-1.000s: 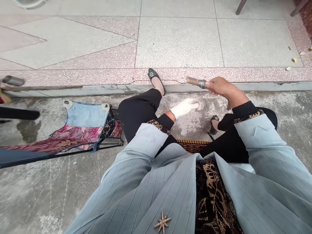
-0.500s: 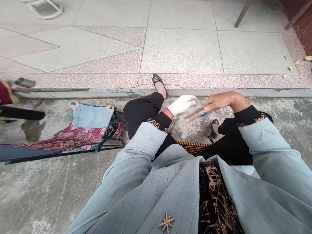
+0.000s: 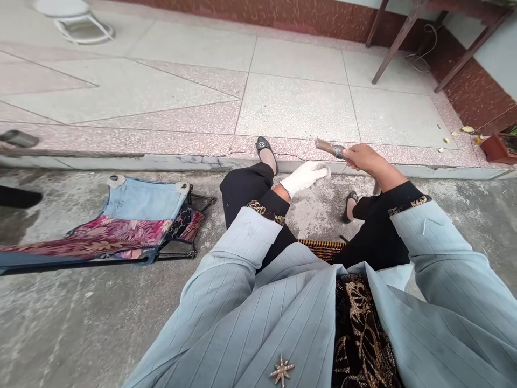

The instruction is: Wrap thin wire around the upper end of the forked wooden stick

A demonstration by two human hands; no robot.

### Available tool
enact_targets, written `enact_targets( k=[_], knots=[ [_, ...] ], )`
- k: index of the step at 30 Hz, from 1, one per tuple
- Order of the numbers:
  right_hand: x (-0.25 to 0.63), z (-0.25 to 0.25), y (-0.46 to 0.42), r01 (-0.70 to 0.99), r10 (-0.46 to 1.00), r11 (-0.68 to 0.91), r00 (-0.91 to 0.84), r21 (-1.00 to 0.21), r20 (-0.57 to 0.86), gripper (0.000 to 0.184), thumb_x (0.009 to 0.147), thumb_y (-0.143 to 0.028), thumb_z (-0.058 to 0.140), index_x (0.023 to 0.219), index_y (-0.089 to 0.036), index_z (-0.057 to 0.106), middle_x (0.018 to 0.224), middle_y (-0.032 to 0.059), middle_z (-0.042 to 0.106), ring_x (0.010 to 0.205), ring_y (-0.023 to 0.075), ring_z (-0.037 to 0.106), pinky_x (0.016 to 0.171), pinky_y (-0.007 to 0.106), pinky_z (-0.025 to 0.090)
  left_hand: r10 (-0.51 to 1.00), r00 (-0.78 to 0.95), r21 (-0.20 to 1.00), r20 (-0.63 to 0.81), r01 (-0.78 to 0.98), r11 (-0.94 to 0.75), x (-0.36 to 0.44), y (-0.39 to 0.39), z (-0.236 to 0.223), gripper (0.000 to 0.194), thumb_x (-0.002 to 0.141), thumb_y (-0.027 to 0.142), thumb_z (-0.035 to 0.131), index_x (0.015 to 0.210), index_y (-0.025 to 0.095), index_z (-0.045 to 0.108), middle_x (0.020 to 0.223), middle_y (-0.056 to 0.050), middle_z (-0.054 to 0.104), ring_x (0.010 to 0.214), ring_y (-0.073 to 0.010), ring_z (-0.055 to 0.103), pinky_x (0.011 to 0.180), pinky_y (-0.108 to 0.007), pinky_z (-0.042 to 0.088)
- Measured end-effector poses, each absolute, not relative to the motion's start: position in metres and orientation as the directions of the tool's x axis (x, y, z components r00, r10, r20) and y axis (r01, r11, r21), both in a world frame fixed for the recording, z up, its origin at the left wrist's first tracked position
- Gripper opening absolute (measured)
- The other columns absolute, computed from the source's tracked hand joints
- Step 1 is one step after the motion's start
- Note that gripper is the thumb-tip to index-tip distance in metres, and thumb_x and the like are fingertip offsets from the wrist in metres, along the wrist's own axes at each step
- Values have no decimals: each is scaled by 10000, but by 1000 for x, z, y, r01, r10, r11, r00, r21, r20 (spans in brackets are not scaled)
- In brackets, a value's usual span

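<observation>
My right hand [image 3: 365,159] is closed around a brown stick wound with silvery thread [image 3: 331,149], held up and pointing left above the step. My left hand [image 3: 306,177], in a white glove, hangs lower between my knees with its fingers curled; I cannot make out anything in it. Both arms wear pale blue striped sleeves. My legs in black trousers stretch forward, one black shoe [image 3: 264,148] resting against the step and the other [image 3: 348,205] on the concrete.
A folding stool with patched denim and floral fabric [image 3: 133,215] lies on the concrete at my left. A raised tiled terrace [image 3: 291,102] lies ahead past a low step. Wooden table legs [image 3: 399,37] stand at the far right. A woven seat edge [image 3: 321,248] shows under me.
My right hand has lifted the stick from low beside the gloved hand back up over the step, tip now pointing up-left. The view has tilted upward.
</observation>
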State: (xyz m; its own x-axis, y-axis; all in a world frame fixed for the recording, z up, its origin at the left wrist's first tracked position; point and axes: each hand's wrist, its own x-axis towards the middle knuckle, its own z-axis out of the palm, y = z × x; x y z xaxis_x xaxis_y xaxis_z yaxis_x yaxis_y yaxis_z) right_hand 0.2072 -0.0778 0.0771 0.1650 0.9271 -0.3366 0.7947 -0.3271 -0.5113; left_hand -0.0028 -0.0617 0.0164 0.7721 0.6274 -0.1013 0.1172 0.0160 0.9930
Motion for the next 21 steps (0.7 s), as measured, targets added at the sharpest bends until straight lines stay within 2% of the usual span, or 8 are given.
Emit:
enact_targets(
  k=[2, 4, 7, 10, 14, 17, 19, 21],
  knots=[
    [205, 86, -79, 566, 934, -347, 136, -748, -330, 417, 985, -459, 548, 731, -131, 588, 663, 71, 616, 495, 107, 504, 523, 261, 417, 590, 801, 995, -98, 97, 34, -6, -57, 20, 177, 929, 268, 486, 837, 148, 579, 577, 46, 463, 472, -58, 400, 469, -175, 310],
    [203, 94, -77, 343, 946, -316, 46, -885, -320, 416, 958, -484, 596, 747, -126, 591, 629, 53, 585, 477, 95, 488, 470, 237, 398, 564, 823, 996, -74, 83, 9, -7, -50, 21, 174, 923, 275, 485, 840, 150, 572, 585, 43, 465, 486, -63, 408, 487, -180, 312],
    [201, 102, -67, 96, 954, -271, -103, -958, -280, 441, 892, -544, 673, 780, -123, 603, 618, 40, 570, 479, 84, 481, 431, 210, 388, 559, 829, 990, -9, 88, -114, -8, -34, 19, 182, 904, 286, 488, 812, 153, 571, 590, 37, 461, 510, -77, 412, 521, -203, 312],
    [200, 104, -52, -31, 942, -240, -250, -970, -225, 489, 805, -594, 745, 783, -126, 602, 611, 26, 557, 477, 75, 466, 414, 201, 385, 596, 801, 931, 56, 173, -321, -11, -10, 15, 220, 895, 324, 489, 786, 158, 584, 626, 24, 491, 568, -103, 439, 578, -234, 337],
    [202, 87, -30, -79, 901, -215, -402, -974, -166, 532, 741, -627, 776, 757, -131, 586, 607, 14, 550, 472, 73, 462, 427, 209, 397, 658, 751, 789, 48, 376, -486, -20, 32, 10, 268, 891, 363, 475, 847, 157, 640, 726, 3, 582, 706, -147, 525, 676, -265, 384],
    [208, 69, -17, -78, 850, -218, -506, -973, -150, 539, 790, -660, 703, 783, -135, 582, 596, -6, 542, 460, 71, 444, 423, 207, 371, 680, 733, 697, 3, 486, -527, -26, 56, 4, 282, 892, 333, 470, 906, 153, 687, 766, -12, 639, 736, -163, 569, 692, -271, 405],
    [211, 60, -11, 47, 734, -194, -655, -980, -177, 507, 847, -630, 658, 779, -133, 587, 616, -8, 555, 477, 70, 455, 449, 206, 372, 666, 745, 621, -37, 539, -569, -27, 64, 0, 282, 896, 302, 475, 945, 156, 711, 792, -27, 672, 745, -172, 599, 681, -267, 411],
    [212, 54, -9, 228, 559, -114, -790, -967, -252, 483, 901, -592, 615, 755, -131, 593, 631, -11, 559, 499, 66, 463, 494, 210, 379, 661, 748, 517, -66, 592, -618, -26, 64, -2, 288, 901, 293, 480, 1001, 176, 723, 797, -31, 689, 744, -178, 616, 658, -264, 397]
  ],
)
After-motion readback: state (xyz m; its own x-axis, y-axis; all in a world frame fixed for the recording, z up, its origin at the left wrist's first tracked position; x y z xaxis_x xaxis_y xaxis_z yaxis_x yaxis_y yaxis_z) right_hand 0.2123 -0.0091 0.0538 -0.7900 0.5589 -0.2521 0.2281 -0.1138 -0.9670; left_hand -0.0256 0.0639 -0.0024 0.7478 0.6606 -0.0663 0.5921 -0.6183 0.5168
